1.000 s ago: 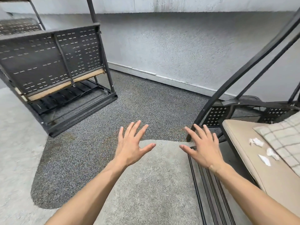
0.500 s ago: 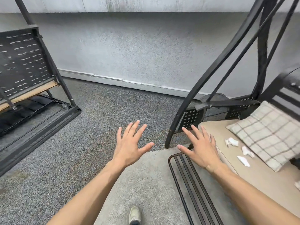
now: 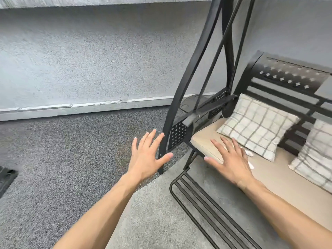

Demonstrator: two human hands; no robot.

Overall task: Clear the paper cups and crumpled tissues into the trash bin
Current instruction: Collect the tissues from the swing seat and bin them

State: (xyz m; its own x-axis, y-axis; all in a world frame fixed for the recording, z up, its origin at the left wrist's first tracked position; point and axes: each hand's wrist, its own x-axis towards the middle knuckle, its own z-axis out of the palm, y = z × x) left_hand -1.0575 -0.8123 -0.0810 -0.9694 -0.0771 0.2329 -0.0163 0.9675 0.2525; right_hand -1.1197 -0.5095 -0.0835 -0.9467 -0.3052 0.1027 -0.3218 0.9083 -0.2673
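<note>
Your left hand (image 3: 147,157) and right hand (image 3: 231,162) are both spread, empty; two tissue scraps (image 3: 250,153) (partly hidden) lie just beyond the right hand, beside two checked pillows (image 3: 256,125).

A rough grey wall (image 3: 89,60) meets speckled dark carpet (image 3: 53,159); a black metal swing bench (image 3: 287,90) carries a beige cushion (image 3: 280,178) and checked pillows (image 3: 256,124).

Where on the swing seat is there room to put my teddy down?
The beige seat cushion is bare along its front edge, between the right hand and the second checked pillow. Its back is crowded: the first checked pillow fills it, and bits of white tissue lie just beyond the right hand. The left hand hovers over the carpet.
</note>
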